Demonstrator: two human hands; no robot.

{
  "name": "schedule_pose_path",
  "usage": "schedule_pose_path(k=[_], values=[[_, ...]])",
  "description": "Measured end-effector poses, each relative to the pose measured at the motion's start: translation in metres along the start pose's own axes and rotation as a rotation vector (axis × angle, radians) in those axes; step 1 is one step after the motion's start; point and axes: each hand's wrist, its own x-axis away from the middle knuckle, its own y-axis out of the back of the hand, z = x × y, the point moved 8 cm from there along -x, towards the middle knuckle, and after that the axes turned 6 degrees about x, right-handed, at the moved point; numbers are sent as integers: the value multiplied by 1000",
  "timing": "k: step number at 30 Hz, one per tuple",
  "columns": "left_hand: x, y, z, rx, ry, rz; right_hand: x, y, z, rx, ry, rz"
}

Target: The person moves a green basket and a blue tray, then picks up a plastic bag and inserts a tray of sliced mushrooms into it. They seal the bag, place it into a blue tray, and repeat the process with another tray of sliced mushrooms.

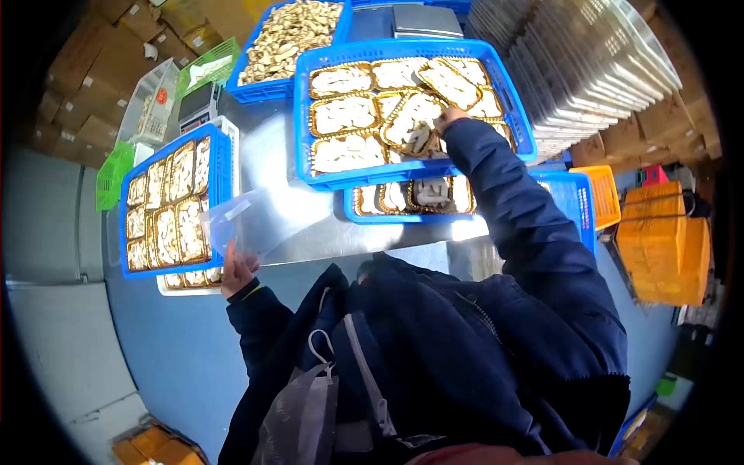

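Note:
My left hand (pixel 239 271) is closed on the lower edge of a clear plastic bag (pixel 246 223), held up over the near side of the metal table. My right hand (pixel 450 118) grips the right end of a gold-edged tray (pixel 411 126) filled with pale dried slices that look like mushroom. That tray sits tilted on top of other filled trays inside a large blue crate (pixel 310 180). Another loose tray (pixel 451 84) lies askew behind it, across the ones beneath. My right fingertips are partly hidden by the tray and sleeve.
A second blue crate (pixel 222 159) of filled trays stands at the left, on a white crate. More trays (pixel 432 194) show below the large crate. Behind are a blue bin (pixel 256 91) of loose slices and a scale (pixel 426 22). Stacked clear baskets (pixel 577 66) rise at right.

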Motion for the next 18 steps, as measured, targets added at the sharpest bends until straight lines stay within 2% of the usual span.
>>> schedule_pose_path(k=[1,2,3,5,6,7,14,16,18], values=[[2,-4,-7,-14,26,-32,-6,-23,-23,228,-155,275],[-1,-8,-6,28,21,-33,-34,-79,-36,490,281,332],[-4,-11,-4,69,15,-33,-37,-99,-51,268,181,452],[-9,-16,8,151,-7,-12,-47,-150,-78,-273,-260,741],[-11,-16,11,136,-3,-34,-42,-150,-75,-339,-338,756],[-14,-18,13,121,-1,-55,-38,-149,-70,-331,-331,747],[-16,-28,23,170,88,32,-36,-129,-41,-106,-128,675],[-18,-30,26,189,136,40,-34,-119,-35,-4,-21,622],[-21,-32,30,244,195,30,-27,-103,-16,265,265,491]])
